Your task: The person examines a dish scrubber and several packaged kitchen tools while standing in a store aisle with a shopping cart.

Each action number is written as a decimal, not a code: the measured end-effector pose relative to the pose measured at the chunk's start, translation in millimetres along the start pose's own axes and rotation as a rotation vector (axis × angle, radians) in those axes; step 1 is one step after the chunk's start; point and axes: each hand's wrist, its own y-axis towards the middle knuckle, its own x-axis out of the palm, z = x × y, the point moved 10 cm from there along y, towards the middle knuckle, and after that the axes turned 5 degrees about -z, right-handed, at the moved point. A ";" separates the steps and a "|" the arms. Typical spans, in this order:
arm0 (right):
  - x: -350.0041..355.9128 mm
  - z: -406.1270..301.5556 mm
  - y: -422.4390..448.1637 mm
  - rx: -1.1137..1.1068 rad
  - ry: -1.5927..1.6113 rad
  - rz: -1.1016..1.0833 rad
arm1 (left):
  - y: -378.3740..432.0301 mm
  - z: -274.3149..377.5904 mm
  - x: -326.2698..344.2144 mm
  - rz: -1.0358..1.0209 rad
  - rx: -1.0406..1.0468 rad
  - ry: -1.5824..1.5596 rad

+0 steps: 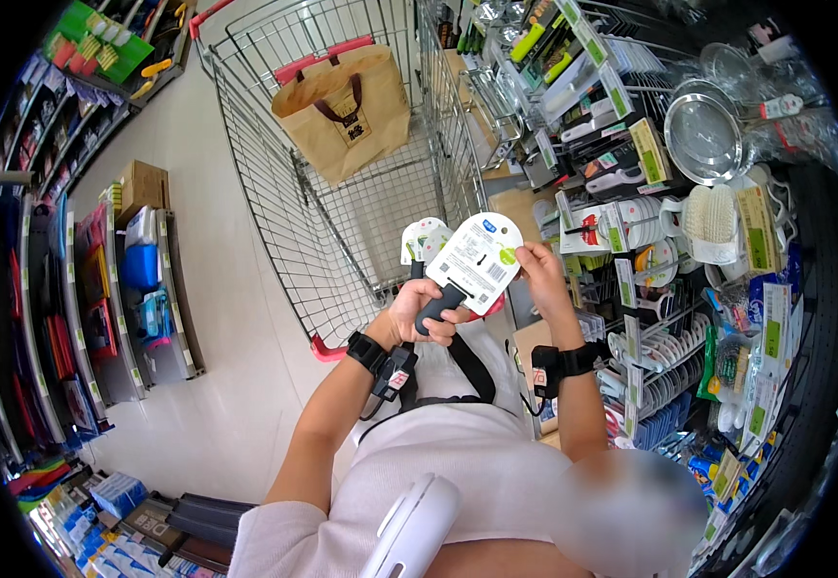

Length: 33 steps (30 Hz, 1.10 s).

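My left hand (430,312) grips the dark grey handle (442,307) of a small utensil fixed to a white product card (478,260). The card bears printing, a barcode and a hang hole, and its back seems to face me. The fingertips of my right hand (540,271) pinch the right edge of this card. More rounded product cards (425,238) with a dark handle show just behind it; whether my left hand holds them too is unclear. The working end of the utensil is hidden.
A wire shopping cart (267,217) stands before me, holding a tan paper bag (347,115). Close on my right runs a rack of kitchenware, with a metal strainer (703,137) and a bristled brush (710,217). Shelves (112,303) and a cardboard box (146,189) stand left across the tiled floor.
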 end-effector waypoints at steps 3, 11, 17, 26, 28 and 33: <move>5.4 4.1 8.4 0.048 -0.004 -0.016 | -5.6 0.0 1.8 -0.039 -0.016 0.000; 25.4 25.0 32.0 0.142 -0.010 -0.005 | -26.4 20.7 -6.4 -0.062 0.072 0.003; 26.0 91.2 29.6 0.414 0.072 0.055 | -61.2 76.8 -56.7 0.516 0.271 0.439; 76.9 170.9 29.8 0.622 0.064 0.036 | -81.2 116.4 -130.1 0.933 0.191 1.248; 72.4 183.7 35.9 0.653 0.004 0.044 | -89.8 113.3 -146.0 1.020 0.099 0.982; 68.8 207.7 49.7 0.675 -0.104 -0.103 | -116.7 131.0 -212.4 1.127 0.219 0.838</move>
